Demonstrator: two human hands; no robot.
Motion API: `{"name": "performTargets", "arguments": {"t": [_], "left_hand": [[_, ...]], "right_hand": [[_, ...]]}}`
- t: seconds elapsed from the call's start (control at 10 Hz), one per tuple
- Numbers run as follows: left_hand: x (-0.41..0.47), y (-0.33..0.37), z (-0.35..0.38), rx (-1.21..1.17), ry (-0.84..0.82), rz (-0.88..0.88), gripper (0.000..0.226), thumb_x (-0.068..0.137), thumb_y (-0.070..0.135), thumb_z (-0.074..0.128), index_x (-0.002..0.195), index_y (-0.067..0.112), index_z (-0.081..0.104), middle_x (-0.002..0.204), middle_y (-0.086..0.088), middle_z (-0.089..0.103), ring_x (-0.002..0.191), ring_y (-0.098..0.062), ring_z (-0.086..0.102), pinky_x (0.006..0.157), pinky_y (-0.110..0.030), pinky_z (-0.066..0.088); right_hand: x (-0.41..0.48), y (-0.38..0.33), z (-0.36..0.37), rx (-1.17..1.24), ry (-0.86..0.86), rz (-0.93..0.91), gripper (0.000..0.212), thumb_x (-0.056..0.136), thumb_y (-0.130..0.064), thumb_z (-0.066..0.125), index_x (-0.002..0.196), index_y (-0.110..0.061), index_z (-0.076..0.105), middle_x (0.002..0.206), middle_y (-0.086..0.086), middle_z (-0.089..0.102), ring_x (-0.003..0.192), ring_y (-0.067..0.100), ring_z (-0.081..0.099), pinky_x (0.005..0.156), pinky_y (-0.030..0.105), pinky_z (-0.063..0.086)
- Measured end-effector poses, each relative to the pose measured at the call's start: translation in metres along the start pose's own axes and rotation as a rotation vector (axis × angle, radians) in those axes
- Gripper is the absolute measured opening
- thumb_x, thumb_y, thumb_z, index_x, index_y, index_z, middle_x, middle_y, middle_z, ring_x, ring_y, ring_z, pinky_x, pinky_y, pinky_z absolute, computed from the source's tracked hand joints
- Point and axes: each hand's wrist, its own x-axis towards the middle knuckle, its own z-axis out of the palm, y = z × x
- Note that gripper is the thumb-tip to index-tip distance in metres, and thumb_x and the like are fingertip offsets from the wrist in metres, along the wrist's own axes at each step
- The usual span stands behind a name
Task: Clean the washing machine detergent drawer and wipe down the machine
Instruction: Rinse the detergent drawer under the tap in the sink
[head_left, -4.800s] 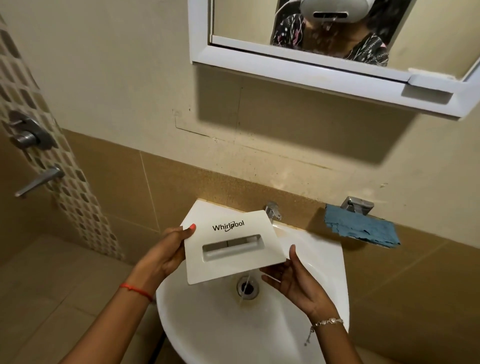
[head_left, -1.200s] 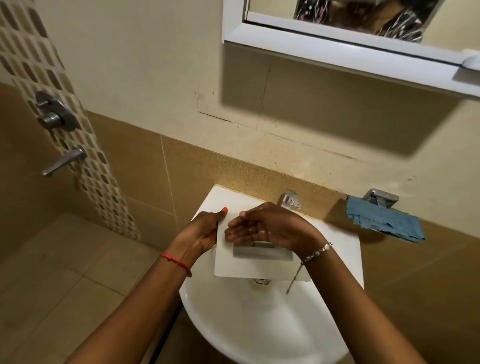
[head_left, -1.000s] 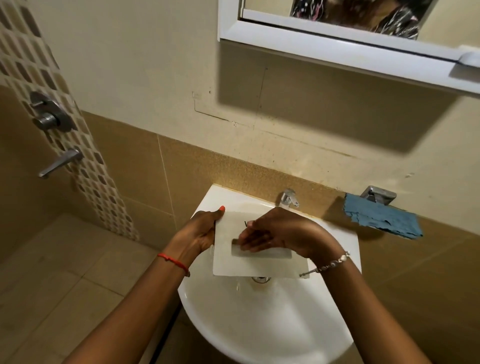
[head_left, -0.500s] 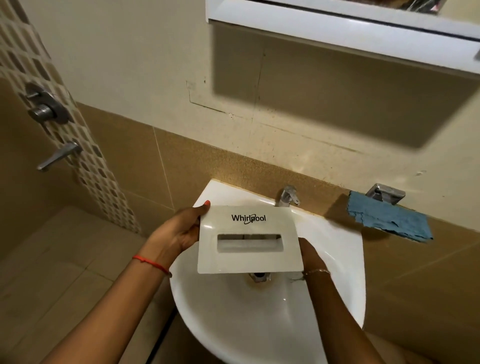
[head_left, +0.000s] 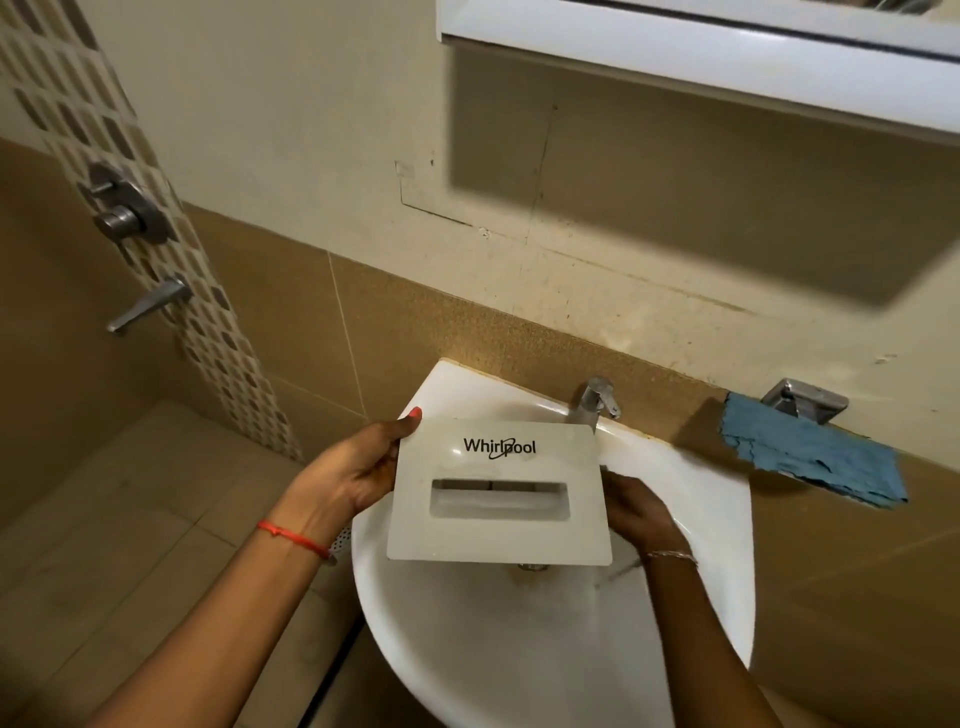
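Detergent drawer (head_left: 498, 493) over sink (head_left: 519, 654), L hand (head_left: 353, 478) gripping edge, hides R hand (head_left: 636, 512) grip; tap (head_left: 595, 400), cloth (head_left: 810, 457) behind.

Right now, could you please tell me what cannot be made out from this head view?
In the head view:
the detergent drawer hides its own compartments behind its front panel;
the right hand has its fingers behind that panel, grip unclear;
the drain of the sink is mostly covered by the panel's lower edge;
the mirror is cut off by the top edge.
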Motion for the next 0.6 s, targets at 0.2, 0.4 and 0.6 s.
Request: {"name": "performTargets", "arguments": {"t": [0.2,0.4,0.6], "left_hand": [[-0.001,0.002,0.007,0.018,0.004,-0.008,0.021,0.096,0.016,0.046,0.086,0.002,0.057,0.055,-0.009,0.069,0.046,-0.015,0.066,0.041,-0.027,0.054],[0.002,0.001,0.019,0.017,-0.003,0.046,0.019,0.097,0.009,0.044,0.082,0.004,0.055,0.051,-0.005,0.067,0.043,-0.012,0.065,0.041,-0.026,0.053],[0.0,0.0,0.022,0.036,-0.015,0.005,0.021,0.095,0.012,0.047,0.111,-0.001,0.053,0.072,-0.012,0.07,0.064,-0.021,0.067,0.044,-0.03,0.056]], "right_hand": [[-0.051,-0.044,0.028,-0.135,-0.055,-0.115,0.022,0.093,-0.005,0.044,0.083,0.002,0.063,0.075,0.009,0.058,0.067,0.017,0.056,0.059,0.023,0.047],[-0.086,-0.049,0.096,-0.779,0.16,-0.136,0.028,0.09,-0.012,0.051,0.086,0.012,0.064,0.081,0.027,0.069,0.067,0.03,0.068,0.061,0.032,0.059],[-0.092,-0.043,0.115,-0.913,0.215,-0.191,0.023,0.09,-0.01,0.055,0.095,0.009,0.067,0.097,0.023,0.07,0.086,0.028,0.068,0.078,0.031,0.057]]}}
